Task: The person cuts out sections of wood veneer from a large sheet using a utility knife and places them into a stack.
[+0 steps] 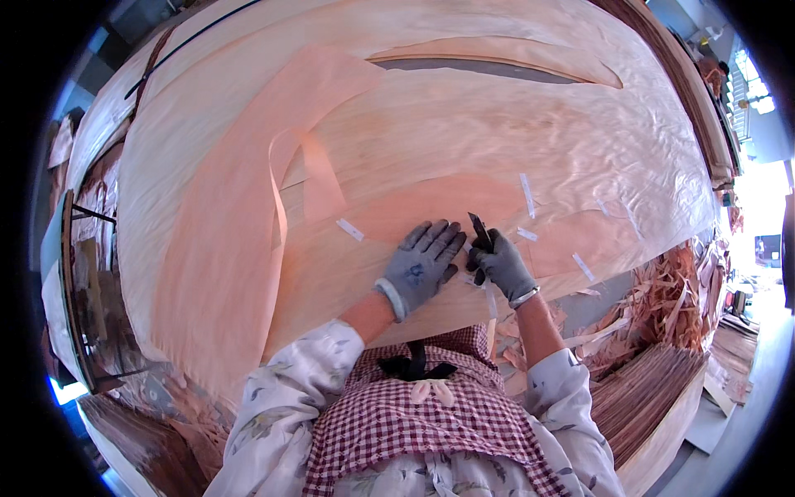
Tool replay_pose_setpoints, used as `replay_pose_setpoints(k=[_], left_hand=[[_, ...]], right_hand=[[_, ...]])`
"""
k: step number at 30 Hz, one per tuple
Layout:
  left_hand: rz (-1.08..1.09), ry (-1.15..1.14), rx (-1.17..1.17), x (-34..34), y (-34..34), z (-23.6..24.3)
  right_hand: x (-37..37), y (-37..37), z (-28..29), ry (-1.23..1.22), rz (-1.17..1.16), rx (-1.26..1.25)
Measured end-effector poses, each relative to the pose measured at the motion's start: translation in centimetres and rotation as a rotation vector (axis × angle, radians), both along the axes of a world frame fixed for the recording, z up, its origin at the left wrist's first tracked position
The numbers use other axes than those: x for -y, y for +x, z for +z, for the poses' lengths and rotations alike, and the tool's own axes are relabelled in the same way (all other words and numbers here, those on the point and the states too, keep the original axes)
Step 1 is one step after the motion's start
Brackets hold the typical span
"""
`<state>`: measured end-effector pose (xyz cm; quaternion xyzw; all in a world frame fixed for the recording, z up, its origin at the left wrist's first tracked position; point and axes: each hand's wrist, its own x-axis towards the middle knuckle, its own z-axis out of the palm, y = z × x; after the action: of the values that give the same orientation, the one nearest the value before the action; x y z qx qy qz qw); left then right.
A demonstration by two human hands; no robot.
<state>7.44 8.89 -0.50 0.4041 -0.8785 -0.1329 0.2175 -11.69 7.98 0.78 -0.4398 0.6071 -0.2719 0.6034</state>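
My left hand point(422, 269), in a grey glove, lies flat with fingers extended on the large pale wood veneer sheet point(513, 124). Just to its right, my right hand point(503, 269), also gloved, grips a black utility knife point(479, 228), held upright above the sheet. A pinkish veneer patch point(414, 199) lies beyond my hands, with white tape strips point(526, 195) stuck on and around it. Several more strips lie to the right and left. On the left, a long loose pink veneer strip point(207, 232) curves over the sheet. A long dark gap point(480, 69) shows near the far side.
Veneer scraps point(662, 290) pile up beside the work surface at lower right, near stacked dark veneer sheets point(629, 398). Another veneer stack point(141, 439) sits at lower left. A black metal frame point(83, 282) stands at the left edge. My checked apron point(414, 431) is against the near edge.
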Motion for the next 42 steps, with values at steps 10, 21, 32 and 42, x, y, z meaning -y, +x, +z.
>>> replay_pose_setpoints(k=[10,21,32,42], left_hand=[[-0.020,0.035,0.189,1.0,-0.9,0.1],[-0.087,-0.038,0.161,0.9,1.8,-2.1],[0.275,-0.107,0.019,5.7,6.9,0.6],[0.120,-0.081,0.149,8.9,5.0,0.4]], right_hand=[[-2.4,1.2,2.6,0.148,0.163,0.071],[-1.7,6.6,7.1,-0.378,0.469,0.219],[11.0,7.3,0.1,-0.090,0.053,0.024],[10.4,5.0,-0.1,-0.002,0.224,-0.236]])
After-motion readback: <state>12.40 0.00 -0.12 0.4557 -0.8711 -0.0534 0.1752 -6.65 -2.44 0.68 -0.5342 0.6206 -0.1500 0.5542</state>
